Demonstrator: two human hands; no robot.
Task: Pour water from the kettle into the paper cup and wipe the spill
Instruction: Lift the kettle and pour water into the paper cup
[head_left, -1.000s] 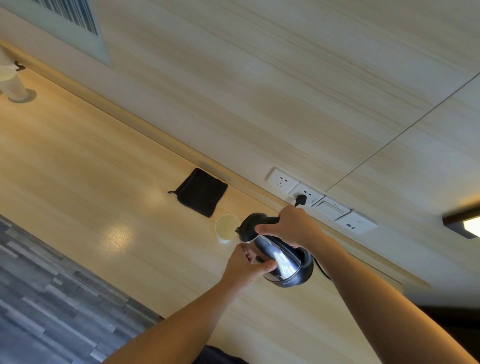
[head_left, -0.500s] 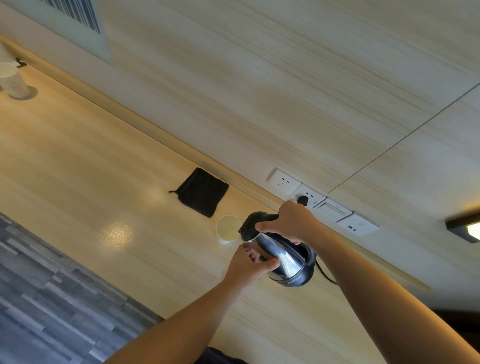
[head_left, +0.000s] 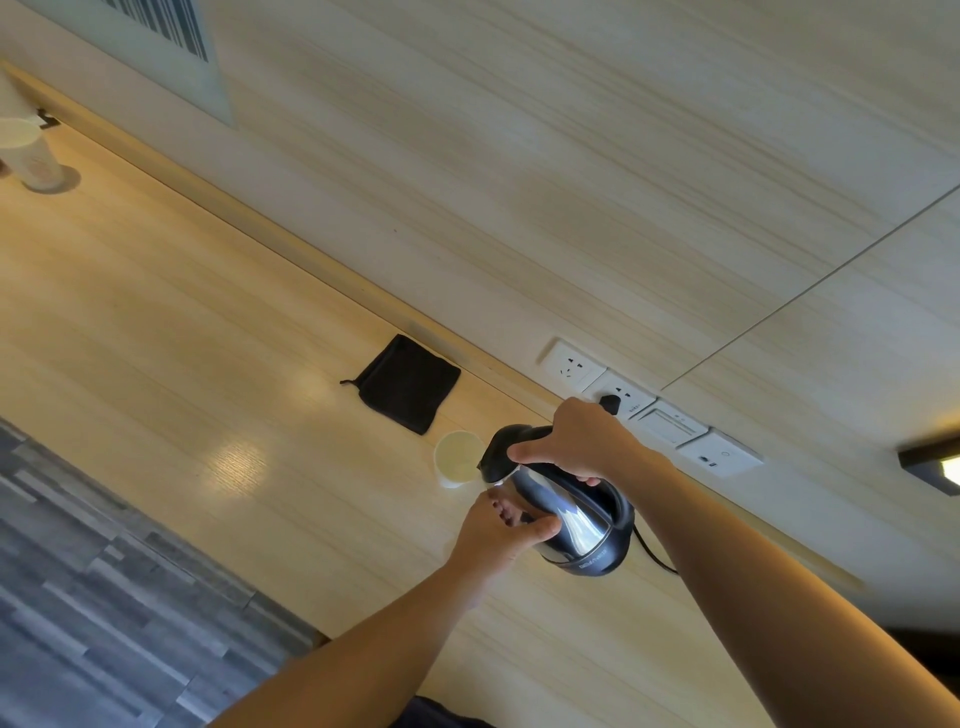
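A shiny steel kettle (head_left: 576, 525) with a black lid and handle is tilted toward a white paper cup (head_left: 457, 460) standing on the wooden counter (head_left: 208, 364). My right hand (head_left: 576, 441) grips the kettle's black handle at the top. My left hand (head_left: 498, 530) is pressed against the kettle's steel side, fingers curled on it. The kettle's spout end sits just at the cup's right rim. A black cloth (head_left: 408, 383) lies flat behind the cup, near the wall. I cannot make out a stream of water or a spill.
Wall sockets and a switch panel (head_left: 649, 410) run along the wall behind the kettle, one with a black plug (head_left: 609, 402) and a cord trailing behind the kettle. Another paper cup (head_left: 28, 156) stands far left. The counter's front edge drops to grey flooring (head_left: 104, 597).
The kettle and both hands have shifted slightly, with the spout staying at the cup's rim. The view has drifted a little.
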